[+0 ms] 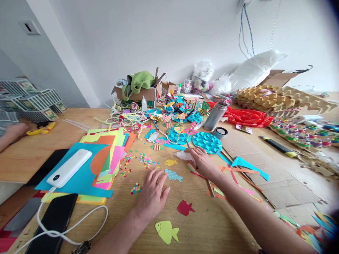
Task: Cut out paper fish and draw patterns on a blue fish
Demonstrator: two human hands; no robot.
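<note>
My left hand (153, 192) lies flat on the wooden table, fingers stretched out, its fingertips at the edge of a blue scaled paper fish (173, 175). My right hand (201, 161) is closed around a slim pen (196, 167), whose dark tip shows below the fingers. Right at those fingers a white glue bottle (181, 155) lies on its side; whether they touch it I cannot tell. A yellow paper fish (171, 162) lies between my hands. Closer to me are a red paper fish (185, 208) and a larger yellow-green one (166, 231).
Coloured paper sheets (113, 148), a white power bank (70, 167) and a black phone (54, 225) lie left. Blue egg-carton discs (206, 142), a steel flask (215, 116) and a box cutter (278, 146) are beyond my right hand. Another person's hand (14, 129) is far left.
</note>
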